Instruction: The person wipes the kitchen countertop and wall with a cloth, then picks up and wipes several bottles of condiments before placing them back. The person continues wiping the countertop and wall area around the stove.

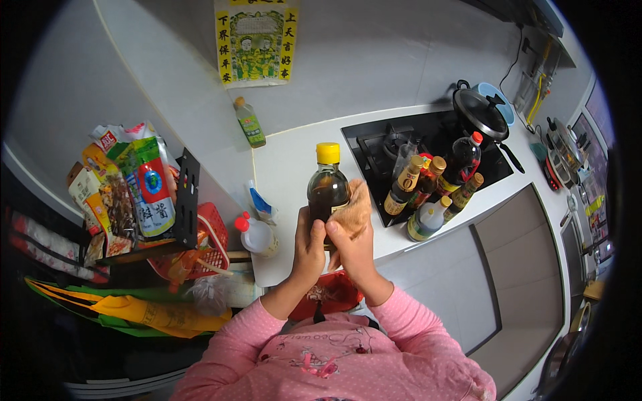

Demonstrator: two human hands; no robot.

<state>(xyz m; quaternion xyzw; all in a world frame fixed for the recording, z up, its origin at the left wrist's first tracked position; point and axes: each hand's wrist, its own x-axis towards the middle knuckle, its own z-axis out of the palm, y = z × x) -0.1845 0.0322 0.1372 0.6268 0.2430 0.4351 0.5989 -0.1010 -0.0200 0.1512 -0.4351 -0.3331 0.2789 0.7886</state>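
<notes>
Upright before me is a bottle of dark liquid with a yellow cap, its lower part hidden by my hands. My left hand wraps around its left side, thumb on the front. A tan cloth is pressed against the bottle's right side by my right hand. Both thumbs nearly meet at the front of the bottle.
Several seasoning bottles crowd the near edge of the black gas hob. A lidded wok sits at its far side. To the left, a jug with a red cap stands near a red basket and a rack of food packets.
</notes>
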